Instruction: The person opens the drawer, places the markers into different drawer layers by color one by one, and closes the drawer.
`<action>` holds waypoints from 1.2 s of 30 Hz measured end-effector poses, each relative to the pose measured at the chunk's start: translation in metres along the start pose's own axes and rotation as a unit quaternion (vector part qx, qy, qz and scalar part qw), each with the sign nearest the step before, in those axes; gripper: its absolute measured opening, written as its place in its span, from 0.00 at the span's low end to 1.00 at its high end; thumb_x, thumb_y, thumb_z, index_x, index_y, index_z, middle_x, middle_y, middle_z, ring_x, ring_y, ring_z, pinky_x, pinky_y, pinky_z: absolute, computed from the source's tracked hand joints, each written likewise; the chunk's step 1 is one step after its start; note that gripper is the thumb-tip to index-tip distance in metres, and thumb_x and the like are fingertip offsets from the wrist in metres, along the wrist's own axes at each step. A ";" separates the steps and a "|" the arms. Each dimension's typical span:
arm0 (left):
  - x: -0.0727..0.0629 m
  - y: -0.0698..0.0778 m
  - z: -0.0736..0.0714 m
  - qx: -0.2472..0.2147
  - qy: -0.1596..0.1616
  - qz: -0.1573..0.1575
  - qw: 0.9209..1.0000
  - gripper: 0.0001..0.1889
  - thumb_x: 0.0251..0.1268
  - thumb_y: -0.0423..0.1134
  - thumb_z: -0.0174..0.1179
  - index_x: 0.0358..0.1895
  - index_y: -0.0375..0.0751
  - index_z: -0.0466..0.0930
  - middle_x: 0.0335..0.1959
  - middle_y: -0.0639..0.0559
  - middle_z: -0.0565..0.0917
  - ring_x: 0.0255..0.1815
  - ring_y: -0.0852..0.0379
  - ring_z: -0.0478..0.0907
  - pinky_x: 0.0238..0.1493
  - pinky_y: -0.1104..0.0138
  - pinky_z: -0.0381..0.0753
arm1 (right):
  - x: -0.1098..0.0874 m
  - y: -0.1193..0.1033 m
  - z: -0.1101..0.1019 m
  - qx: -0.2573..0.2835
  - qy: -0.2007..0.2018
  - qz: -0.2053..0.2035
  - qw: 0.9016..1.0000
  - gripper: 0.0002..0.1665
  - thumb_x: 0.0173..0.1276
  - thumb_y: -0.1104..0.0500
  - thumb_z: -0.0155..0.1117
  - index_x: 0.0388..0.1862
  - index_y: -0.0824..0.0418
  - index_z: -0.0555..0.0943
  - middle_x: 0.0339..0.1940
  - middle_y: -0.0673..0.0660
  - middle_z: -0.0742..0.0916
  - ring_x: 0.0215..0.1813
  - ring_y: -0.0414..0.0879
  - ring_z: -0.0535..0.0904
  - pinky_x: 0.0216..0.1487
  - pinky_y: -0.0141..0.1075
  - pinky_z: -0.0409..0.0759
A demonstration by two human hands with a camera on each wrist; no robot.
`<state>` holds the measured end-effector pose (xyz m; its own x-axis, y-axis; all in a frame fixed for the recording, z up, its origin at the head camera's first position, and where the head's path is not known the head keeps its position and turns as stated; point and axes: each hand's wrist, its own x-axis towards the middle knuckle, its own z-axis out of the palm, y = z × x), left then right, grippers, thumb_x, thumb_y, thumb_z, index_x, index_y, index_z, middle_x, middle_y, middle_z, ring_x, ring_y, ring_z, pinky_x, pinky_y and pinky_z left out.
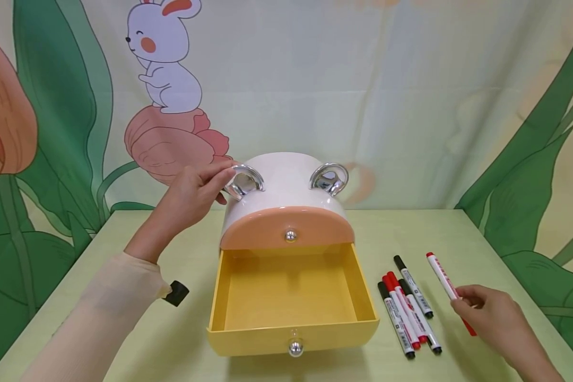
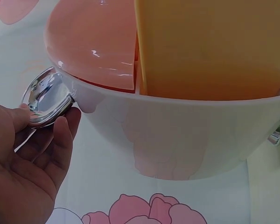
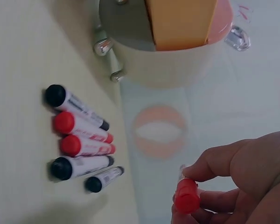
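A white storage box with silver ears stands mid-table, its yellow lower drawer pulled out and empty inside. My left hand grips the box's silver ear on the left, thumb on the front and fingers behind. Off to the right, my right hand pinches a red marker between thumb and fingers, tilted with one end up and away. In the right wrist view the marker's red end faces the camera. Beside that hand lie several black and red markers.
Above the drawer is a closed peach upper drawer with a round silver knob. The other silver ear is at the box's top right. Behind the pale green table hangs a printed cloth with a rabbit and flowers.
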<state>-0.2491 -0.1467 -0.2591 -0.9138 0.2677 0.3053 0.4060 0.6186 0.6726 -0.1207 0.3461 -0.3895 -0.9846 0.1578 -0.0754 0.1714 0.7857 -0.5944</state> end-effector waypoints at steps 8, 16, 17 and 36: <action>-0.001 0.000 0.000 -0.004 0.002 0.001 1.000 0.22 0.83 0.48 0.54 0.72 0.45 0.77 0.51 0.43 0.84 0.39 0.47 0.82 0.24 0.68 0.73 | -0.014 -0.025 -0.013 -0.010 0.017 -0.060 0.998 0.22 0.74 0.56 0.66 0.58 0.71 0.83 0.36 0.52 0.85 0.34 0.44 0.78 0.28 0.35 0.74; 0.000 -0.001 0.000 -0.012 0.002 0.005 1.000 0.22 0.83 0.47 0.54 0.72 0.45 0.77 0.54 0.43 0.84 0.39 0.47 0.82 0.24 0.68 0.73 | -0.026 -0.054 -0.019 -0.010 0.012 -0.084 0.996 0.19 0.74 0.56 0.68 0.57 0.66 0.84 0.34 0.50 0.85 0.32 0.44 0.78 0.26 0.35 0.74; 0.000 -0.001 0.000 -0.012 0.002 0.006 1.000 0.22 0.83 0.46 0.54 0.72 0.44 0.77 0.55 0.43 0.84 0.39 0.47 0.82 0.24 0.68 0.73 | -0.028 -0.058 -0.019 -0.011 0.011 -0.088 0.996 0.19 0.74 0.56 0.68 0.57 0.66 0.84 0.34 0.50 0.85 0.32 0.44 0.78 0.26 0.35 0.74; 0.001 -0.004 0.002 -0.015 0.005 0.021 1.000 0.21 0.83 0.45 0.53 0.70 0.43 0.79 0.51 0.43 0.84 0.38 0.47 0.82 0.27 0.68 0.77 | -0.042 -0.123 -0.023 -0.006 -0.013 -0.208 0.978 0.12 0.71 0.59 0.72 0.51 0.55 0.87 0.28 0.44 0.83 0.32 0.39 0.77 0.31 0.32 0.79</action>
<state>-0.2515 -0.1479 -0.2630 -0.8958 0.2851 0.3409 0.4444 0.5838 0.6795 -0.1000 0.2569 -0.2946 -0.9697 -0.1923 0.1507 -0.2441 0.7858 -0.5682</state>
